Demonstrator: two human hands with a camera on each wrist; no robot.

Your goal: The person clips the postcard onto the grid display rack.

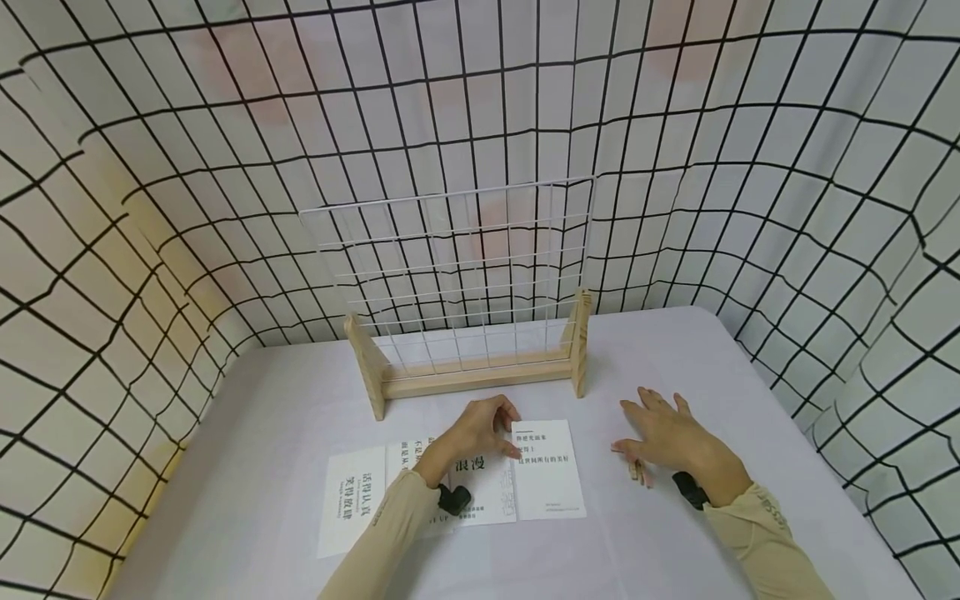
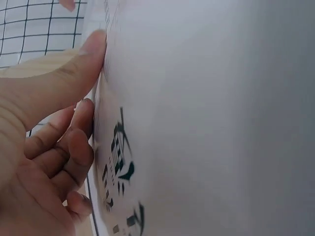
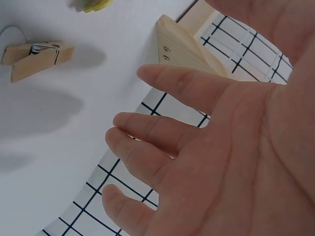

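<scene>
Several white cards with dark printed characters lie in a row on the table. My left hand (image 1: 477,429) is over the third card (image 1: 487,496), with its thumb and bent fingertips at the left edge of the rightmost card (image 1: 551,479). In the left wrist view the thumb (image 2: 88,56) rests against the paper, the other fingers loosely bent beside it. To the right of the cards, my right hand (image 1: 667,435) hovers with fingers spread, holding nothing. Below it is a wooden clothespin (image 1: 637,472); in the right wrist view the clothespin (image 3: 42,56) shows its metal spring.
Behind the cards stands a white wire grid (image 1: 465,275) in a wooden base (image 1: 480,372). Black netting (image 1: 480,100) surrounds the white table (image 1: 247,467) at the back and sides. A small yellow object (image 3: 98,5) is at the top of the right wrist view.
</scene>
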